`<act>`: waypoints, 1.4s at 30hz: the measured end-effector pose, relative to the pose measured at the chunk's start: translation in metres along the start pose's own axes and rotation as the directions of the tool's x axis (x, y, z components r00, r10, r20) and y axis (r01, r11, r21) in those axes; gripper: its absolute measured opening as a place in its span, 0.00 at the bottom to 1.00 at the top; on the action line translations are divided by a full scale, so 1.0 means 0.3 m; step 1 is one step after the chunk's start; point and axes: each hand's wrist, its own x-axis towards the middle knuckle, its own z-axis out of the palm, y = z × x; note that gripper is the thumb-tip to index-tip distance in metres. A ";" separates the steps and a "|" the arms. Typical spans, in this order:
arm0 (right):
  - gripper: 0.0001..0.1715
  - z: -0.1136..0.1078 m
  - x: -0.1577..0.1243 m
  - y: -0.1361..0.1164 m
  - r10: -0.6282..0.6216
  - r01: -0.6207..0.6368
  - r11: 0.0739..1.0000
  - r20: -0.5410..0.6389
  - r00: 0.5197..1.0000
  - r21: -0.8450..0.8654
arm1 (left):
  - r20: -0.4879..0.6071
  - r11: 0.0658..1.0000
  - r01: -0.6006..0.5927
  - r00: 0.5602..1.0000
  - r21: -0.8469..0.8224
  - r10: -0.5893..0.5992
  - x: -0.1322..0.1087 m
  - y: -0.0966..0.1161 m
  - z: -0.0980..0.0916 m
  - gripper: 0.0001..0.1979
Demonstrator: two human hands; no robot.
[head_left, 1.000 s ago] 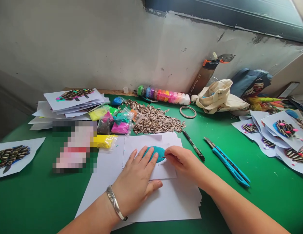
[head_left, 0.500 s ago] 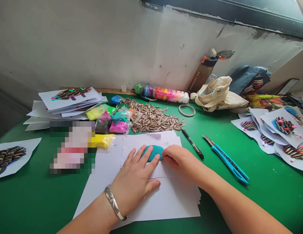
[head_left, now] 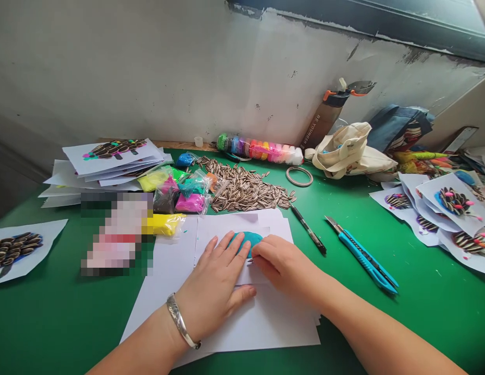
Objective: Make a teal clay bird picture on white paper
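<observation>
My left hand [head_left: 216, 284] lies flat with fingers spread on a white sheet [head_left: 226, 234], its fingertips against a teal clay patch [head_left: 248, 238] stuck on that sheet. My right hand [head_left: 279, 263] is pinched on a thin pointed tool whose tip shows at the clay's lower right edge. The sheet rests on a stack of white paper [head_left: 273, 323]. A silver bracelet sits on my left wrist.
A heap of sunflower seeds [head_left: 246, 190], bags of coloured clay [head_left: 179, 195], a row of clay pots [head_left: 260, 149], a black pen [head_left: 308, 234], a blue utility knife [head_left: 363, 255] and a tape ring [head_left: 299, 177] lie on the green table [head_left: 422, 302]. Finished seed pictures are stacked left [head_left: 109, 156] and right [head_left: 453, 205].
My right hand has slid left along the clay's lower edge, closer to my left hand, and now covers more of the clay. The left hand has stayed in place.
</observation>
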 end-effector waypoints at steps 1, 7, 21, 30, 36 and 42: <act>0.12 0.011 0.004 -0.005 -0.010 0.010 1.000 -0.005 1.000 -0.027 | -0.007 1.000 -0.006 1.000 0.006 0.006 0.001 -0.001 0.002 0.33; 0.12 0.029 0.011 0.009 0.025 -0.026 0.999 -0.023 0.999 -0.042 | -0.022 0.999 -0.023 0.999 0.032 0.024 -0.001 -0.002 0.004 0.33; 0.10 0.015 0.005 0.028 0.046 -0.046 0.999 0.010 0.999 0.006 | -0.013 0.999 -0.038 0.999 0.038 0.038 -0.002 -0.007 -0.001 0.33; 0.08 -0.041 0.003 0.048 0.112 -0.109 0.980 -0.010 0.994 0.168 | -0.012 0.999 -0.025 1.000 0.044 0.025 -0.004 -0.002 0.009 0.31; 0.08 -0.092 -0.004 0.085 0.239 -0.217 0.946 -0.068 0.969 0.240 | 0.036 0.999 0.001 0.999 0.037 -0.002 0.001 0.007 -0.009 0.30; 0.09 -0.090 -0.001 0.079 0.245 -0.219 0.935 -0.060 0.968 0.280 | -0.004 0.999 -0.001 1.000 0.032 0.001 0.000 0.013 0.001 0.30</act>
